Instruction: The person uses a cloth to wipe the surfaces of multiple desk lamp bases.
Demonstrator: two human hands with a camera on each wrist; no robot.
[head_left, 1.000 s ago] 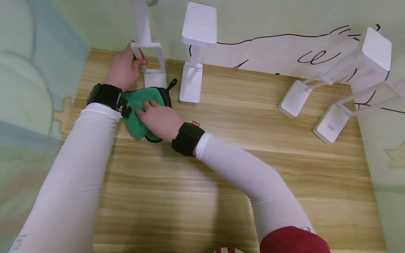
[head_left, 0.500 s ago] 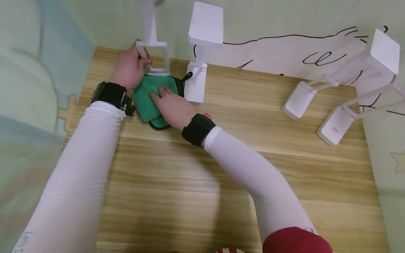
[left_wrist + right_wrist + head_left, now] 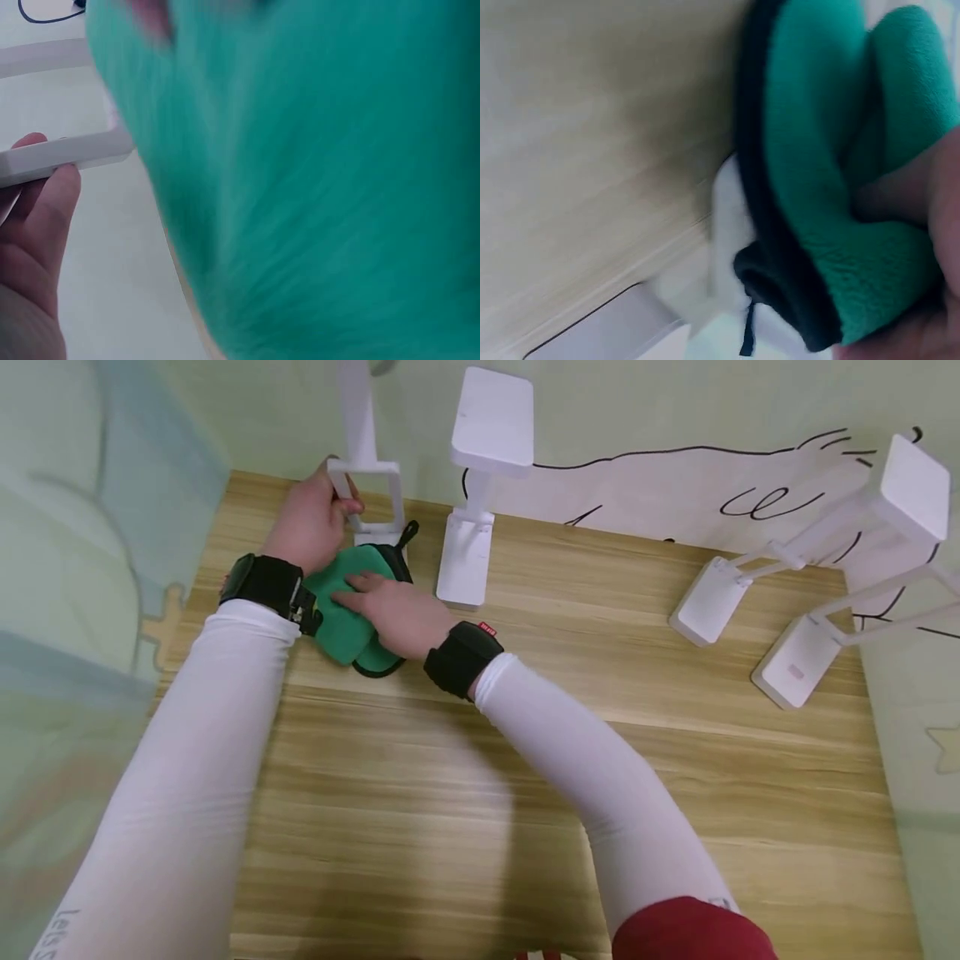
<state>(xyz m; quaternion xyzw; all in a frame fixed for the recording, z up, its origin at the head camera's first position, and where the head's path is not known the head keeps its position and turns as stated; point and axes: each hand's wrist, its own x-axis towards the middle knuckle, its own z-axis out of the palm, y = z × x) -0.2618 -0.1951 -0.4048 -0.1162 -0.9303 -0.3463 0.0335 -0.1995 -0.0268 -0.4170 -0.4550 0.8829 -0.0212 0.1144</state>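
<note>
At the far left of the table, my left hand (image 3: 307,524) grips one side bar of the frame-shaped arm of a white desk lamp (image 3: 364,467). The left wrist view has the thumb and fingers around that bar (image 3: 67,156). A green cloth (image 3: 347,631) with black edging and a black hanging loop is bunched over the front of the lamp's base, hiding most of it. My right hand (image 3: 405,617) holds the folded cloth from above. In the right wrist view the thumb (image 3: 900,191) presses into a fold of the plush cloth (image 3: 810,150), partly hiding the other fingers.
A second white desk lamp (image 3: 465,560) stands close to the right of the cloth. Two more white lamps, one nearer (image 3: 797,662) and one farther (image 3: 711,600), stand at the table's right side. Printed walls border the wooden table (image 3: 525,827) at back and sides.
My right hand slid the green cloth up over the lamp base, covering it, then back left and slightly down. My left hand keeps its grip on the lamp arm. The view shifted slightly.
</note>
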